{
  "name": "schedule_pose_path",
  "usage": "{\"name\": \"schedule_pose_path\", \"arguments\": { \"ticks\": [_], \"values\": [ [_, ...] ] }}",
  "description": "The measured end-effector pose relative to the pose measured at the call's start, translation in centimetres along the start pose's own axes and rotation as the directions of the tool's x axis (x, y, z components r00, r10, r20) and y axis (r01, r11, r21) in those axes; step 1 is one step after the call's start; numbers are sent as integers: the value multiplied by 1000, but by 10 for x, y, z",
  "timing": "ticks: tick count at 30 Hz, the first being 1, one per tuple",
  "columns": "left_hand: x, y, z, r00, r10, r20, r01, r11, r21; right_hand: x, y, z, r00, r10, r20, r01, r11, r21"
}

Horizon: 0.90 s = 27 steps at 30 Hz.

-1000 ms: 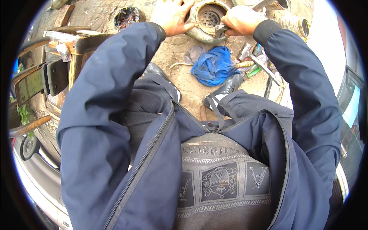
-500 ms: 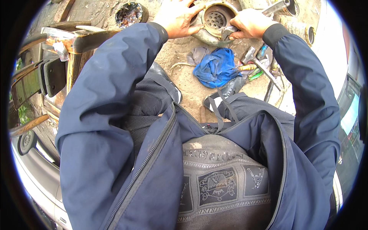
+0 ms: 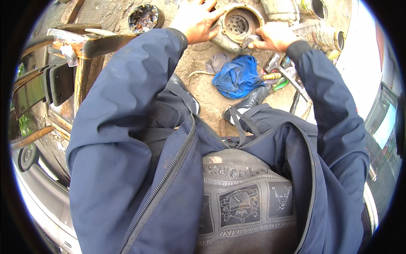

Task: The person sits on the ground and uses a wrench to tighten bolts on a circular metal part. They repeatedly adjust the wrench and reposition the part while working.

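Note:
Near the top stands a round metal canister [image 3: 227, 43] with a rusty rim and a perforated plate [image 3: 237, 22] inside. My left hand [image 3: 198, 21] is at its left side, fingers spread with nothing in them; whether they touch the canister I cannot tell. At the right side of the rim, my right hand [image 3: 274, 36] is closed on a metal tool with a dark, blunt end [image 3: 251, 41]. Its handle behind the hand is smeared by motion, so its kind is unclear. Below the canister lies a crumpled blue cloth [image 3: 237, 77], next to a grey rag [image 3: 218, 62].
A hammer [image 3: 282, 70] and other hand tools lie right of the cloth. Metal cylinders [image 3: 281, 9] stand at the top right. A tin of small scraps [image 3: 144, 19] sits at the upper left, near a wooden chair [image 3: 91, 44]. Cars flank both sides.
The tool in my right hand has tilted, its handle end swinging downward. My right hand has dropped slightly. My left hand stays beside the canister, shifted only a little.

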<state>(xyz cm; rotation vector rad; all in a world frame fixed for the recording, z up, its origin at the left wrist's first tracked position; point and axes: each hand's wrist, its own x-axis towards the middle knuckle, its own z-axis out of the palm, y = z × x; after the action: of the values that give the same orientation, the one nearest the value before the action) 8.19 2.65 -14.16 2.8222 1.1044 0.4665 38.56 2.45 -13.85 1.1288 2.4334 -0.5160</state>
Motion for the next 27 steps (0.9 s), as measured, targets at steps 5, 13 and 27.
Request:
{"name": "schedule_pose_path", "arguments": {
  "ticks": [5,13,27],
  "values": [
    [-3,2,5,999,-42,2,42,999,20,-37,-97,44,692,655,303,-496,126,859],
    [2,-1,8,999,30,24,-31,999,33,5,-170,103,589,568,575,132,-769,625],
    [5,8,8,998,-68,2,68,997,-36,-14,5,29,977,203,67,-213,949,234]
  ]
}}
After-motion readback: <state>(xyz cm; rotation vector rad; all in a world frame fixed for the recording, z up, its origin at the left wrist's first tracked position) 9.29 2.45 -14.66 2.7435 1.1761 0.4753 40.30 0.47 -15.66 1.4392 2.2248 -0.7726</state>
